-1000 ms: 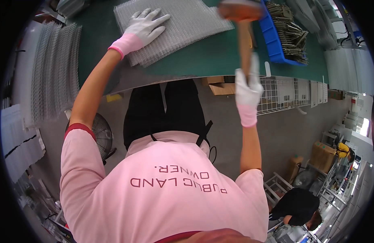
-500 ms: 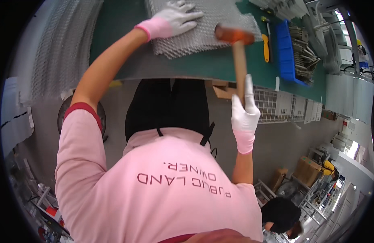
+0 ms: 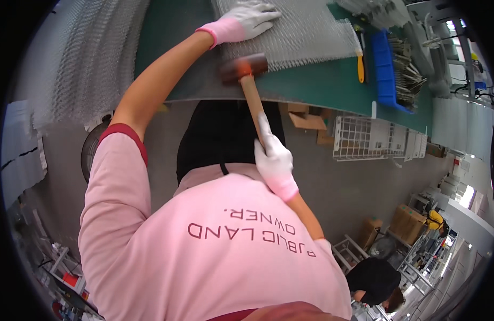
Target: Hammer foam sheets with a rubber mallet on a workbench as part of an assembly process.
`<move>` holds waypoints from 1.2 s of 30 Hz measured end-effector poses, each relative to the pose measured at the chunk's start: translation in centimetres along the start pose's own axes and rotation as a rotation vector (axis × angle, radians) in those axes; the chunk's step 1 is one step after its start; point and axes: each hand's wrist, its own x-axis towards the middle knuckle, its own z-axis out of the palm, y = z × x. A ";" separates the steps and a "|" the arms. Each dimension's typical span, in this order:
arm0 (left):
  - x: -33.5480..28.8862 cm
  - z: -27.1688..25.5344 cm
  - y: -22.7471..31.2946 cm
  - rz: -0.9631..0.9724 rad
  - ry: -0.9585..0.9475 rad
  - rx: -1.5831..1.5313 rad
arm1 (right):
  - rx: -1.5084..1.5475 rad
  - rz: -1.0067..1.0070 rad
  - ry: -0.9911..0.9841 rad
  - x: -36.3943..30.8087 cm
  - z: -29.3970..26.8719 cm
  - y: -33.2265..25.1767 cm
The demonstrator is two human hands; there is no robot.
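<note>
A mallet (image 3: 253, 101) with a dark reddish-brown head and wooden handle is gripped in my right hand (image 3: 274, 160), which wears a white glove with a pink cuff. Its blurred head is over the near edge of a metal mesh sheet (image 3: 311, 40); whether they touch, I cannot tell. My left hand (image 3: 252, 22), gloved the same way, lies flat on that mesh with its fingers stretched out. The mesh rests on a green-topped workbench (image 3: 300, 85).
More mesh sheets (image 3: 89, 64) are stacked at the left. On the right are a yellow-handled tool (image 3: 360, 68) and a blue bin (image 3: 383, 72) of metal parts. Beneath the bench stand a white wire rack (image 3: 354, 136) and cardboard (image 3: 307, 121). Another person (image 3: 374, 281) is at lower right.
My right hand has swung the mallet leftward, from the mesh's right part to its near left edge. My left hand stays flat on the mesh. The whole view has shifted slightly.
</note>
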 end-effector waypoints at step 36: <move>3.9 2.9 7.2 -0.062 -0.314 0.326 | 0.033 0.351 0.220 -0.4 -9.3 13.2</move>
